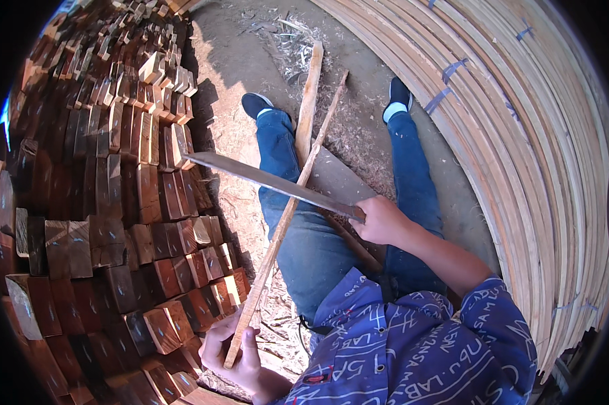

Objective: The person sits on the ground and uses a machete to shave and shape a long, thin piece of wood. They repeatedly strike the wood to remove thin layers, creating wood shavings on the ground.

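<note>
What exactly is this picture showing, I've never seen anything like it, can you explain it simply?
There is no machine here: a camera on a person's head looks down, and its wide lens bends straight edges. The wearer's left hand holds the near end of a long wooden stick. The right hand grips a long flat blade, which crosses over the stick; whether they touch is hard to tell. Below are the wearer's jeans. Stacked wood pieces fill the left side, and long wooden strips lie on the right.
</note>
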The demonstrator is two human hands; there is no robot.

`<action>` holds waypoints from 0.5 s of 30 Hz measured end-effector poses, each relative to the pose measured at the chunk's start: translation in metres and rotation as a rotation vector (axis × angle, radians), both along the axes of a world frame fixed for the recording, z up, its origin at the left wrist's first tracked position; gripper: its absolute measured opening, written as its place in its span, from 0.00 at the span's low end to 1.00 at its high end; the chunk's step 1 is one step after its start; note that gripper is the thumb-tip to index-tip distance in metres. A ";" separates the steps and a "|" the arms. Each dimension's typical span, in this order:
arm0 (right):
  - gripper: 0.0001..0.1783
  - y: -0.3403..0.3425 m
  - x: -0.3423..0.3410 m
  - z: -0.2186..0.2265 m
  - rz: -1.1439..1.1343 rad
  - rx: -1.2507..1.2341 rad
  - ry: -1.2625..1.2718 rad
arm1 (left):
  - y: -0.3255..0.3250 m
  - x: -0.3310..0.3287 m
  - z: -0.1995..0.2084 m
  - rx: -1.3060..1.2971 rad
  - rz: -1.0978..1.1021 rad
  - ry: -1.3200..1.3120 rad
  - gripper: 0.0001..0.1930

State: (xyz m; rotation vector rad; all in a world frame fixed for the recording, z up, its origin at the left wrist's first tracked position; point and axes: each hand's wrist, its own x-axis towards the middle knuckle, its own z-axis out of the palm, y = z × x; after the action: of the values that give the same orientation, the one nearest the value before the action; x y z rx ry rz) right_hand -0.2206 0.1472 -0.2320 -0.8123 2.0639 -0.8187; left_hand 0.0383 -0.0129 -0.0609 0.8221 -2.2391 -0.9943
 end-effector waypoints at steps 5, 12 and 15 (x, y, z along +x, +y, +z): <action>0.09 -0.006 0.001 0.019 0.150 -0.050 0.060 | 0.002 0.001 -0.001 0.035 0.032 0.026 0.11; 0.15 0.008 -0.086 -0.113 -0.190 0.346 -0.048 | 0.003 -0.001 0.007 0.006 0.024 -0.081 0.11; 0.14 0.009 -0.075 -0.106 -0.221 0.267 0.155 | 0.009 -0.001 0.009 0.053 0.055 -0.116 0.11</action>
State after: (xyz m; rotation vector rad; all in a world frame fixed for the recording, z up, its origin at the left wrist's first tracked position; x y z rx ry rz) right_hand -0.2959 0.1567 -0.3382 -0.5214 2.3690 -0.5916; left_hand 0.0373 -0.0037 -0.0523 0.9818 -2.2819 -1.0077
